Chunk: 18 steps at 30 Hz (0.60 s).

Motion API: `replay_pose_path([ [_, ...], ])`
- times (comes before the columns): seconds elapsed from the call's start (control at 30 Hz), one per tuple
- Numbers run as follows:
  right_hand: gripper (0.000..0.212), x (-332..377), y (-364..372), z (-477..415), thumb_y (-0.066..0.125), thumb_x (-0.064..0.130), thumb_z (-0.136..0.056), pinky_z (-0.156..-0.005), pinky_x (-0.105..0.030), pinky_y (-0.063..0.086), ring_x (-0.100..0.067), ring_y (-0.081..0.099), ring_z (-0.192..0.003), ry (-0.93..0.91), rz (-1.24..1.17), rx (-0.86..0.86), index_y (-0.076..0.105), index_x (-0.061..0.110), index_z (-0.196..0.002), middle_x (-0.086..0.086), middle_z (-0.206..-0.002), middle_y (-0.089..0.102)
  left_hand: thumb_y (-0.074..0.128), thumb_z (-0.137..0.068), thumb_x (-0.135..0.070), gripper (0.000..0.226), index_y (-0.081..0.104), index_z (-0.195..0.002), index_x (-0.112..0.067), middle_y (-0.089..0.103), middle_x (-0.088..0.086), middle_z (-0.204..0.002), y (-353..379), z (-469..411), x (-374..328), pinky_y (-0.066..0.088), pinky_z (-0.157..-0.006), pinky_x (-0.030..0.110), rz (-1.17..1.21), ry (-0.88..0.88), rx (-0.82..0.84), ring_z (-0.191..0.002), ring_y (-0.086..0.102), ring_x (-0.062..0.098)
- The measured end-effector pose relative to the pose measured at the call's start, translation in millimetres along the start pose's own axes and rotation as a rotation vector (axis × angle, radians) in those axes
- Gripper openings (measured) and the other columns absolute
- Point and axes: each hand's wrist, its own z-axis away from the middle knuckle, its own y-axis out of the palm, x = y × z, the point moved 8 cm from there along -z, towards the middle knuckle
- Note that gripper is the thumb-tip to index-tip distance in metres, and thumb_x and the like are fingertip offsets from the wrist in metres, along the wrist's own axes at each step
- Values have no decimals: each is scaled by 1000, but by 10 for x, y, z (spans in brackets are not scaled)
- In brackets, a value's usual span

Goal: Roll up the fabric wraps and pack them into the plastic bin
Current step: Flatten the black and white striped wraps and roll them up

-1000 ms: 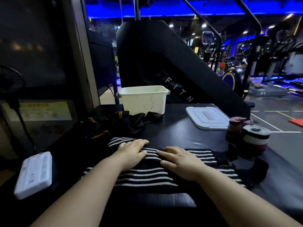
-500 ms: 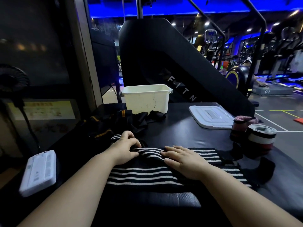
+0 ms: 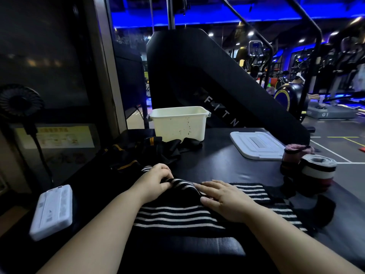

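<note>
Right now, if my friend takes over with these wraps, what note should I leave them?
Hands: the left hand grips the striped wrap at its folded-over end; the right hand presses flat on it beside the fold.
The wrap lies mostly unrolled on the table.
Done: two rolled wraps stand at the right, near the bin lid, not in the plastic bin.
Left: roll the striped wrap, roll the black wraps heaped in front of the bin, then pack everything in.
</note>
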Motion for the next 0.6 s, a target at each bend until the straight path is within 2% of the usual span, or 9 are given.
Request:
replay_pose_path([
  [0.13,46,-27,23,-31,30,62,-97,-118,-27,9,-11,15,-147,-1,-10,-5,32,55,-143,17,-157,27,63,-93,-21,12,66,-97,-31,43,-24,-114,-60,-9,-18,34,-98,17,49,11,-45,-111,47,4],
  [0.2,46,-29,24,-38,29,62,-97,-119,-27,8,-11,14,-147,-6,-11,-6,33,56,-142,17,-157,26,61,-94,-21,15,66,-103,-32,42,-22,-114,-88,-1,-19,29,-93,10,66,7,-55,-109,46,2],
  [0.27,49,-41,37,-41,24,66,-95,-119,-27,9,-11,14,-148,-6,-7,0,33,55,-142,16,-158,26,62,-94,-22,18,65,-108,-32,42,-17,-115,-104,9,-2,32,-93,12,90,-4,-56,-108,47,3],
  [0.37,72,-47,37,-42,8,82,-79,-120,-29,10,-11,14,-148,-11,-19,-7,33,56,-142,17,-157,26,64,-92,-26,28,59,-118,-33,41,-14,-118,-126,34,71,38,-100,22,68,-51,-67,-112,47,7],
  [0.5,109,-69,43,-52,-18,94,-54,-119,-28,10,-10,15,-147,-21,-34,-34,34,56,-141,17,-157,27,64,-89,-40,39,50,-124,-30,44,-12,-111,-193,89,119,43,-90,26,-59,-150,-117,-103,49,9],
  [0.57,103,-73,45,-61,-14,93,-58,-120,-28,10,-10,16,-147,-19,-32,-37,35,56,-141,17,-157,27,61,-87,-53,41,48,-118,-30,48,-13,-107,-213,110,180,44,-82,28,-125,-241,-123,-100,52,11],
  [0.6,90,-66,44,-63,-6,89,-69,-120,-28,10,-10,16,-147,-17,-29,-36,35,56,-141,17,-157,27,58,-85,-60,43,49,-113,-29,51,-12,-106,-216,125,231,44,-81,29,-168,-296,-113,-100,53,13],
])
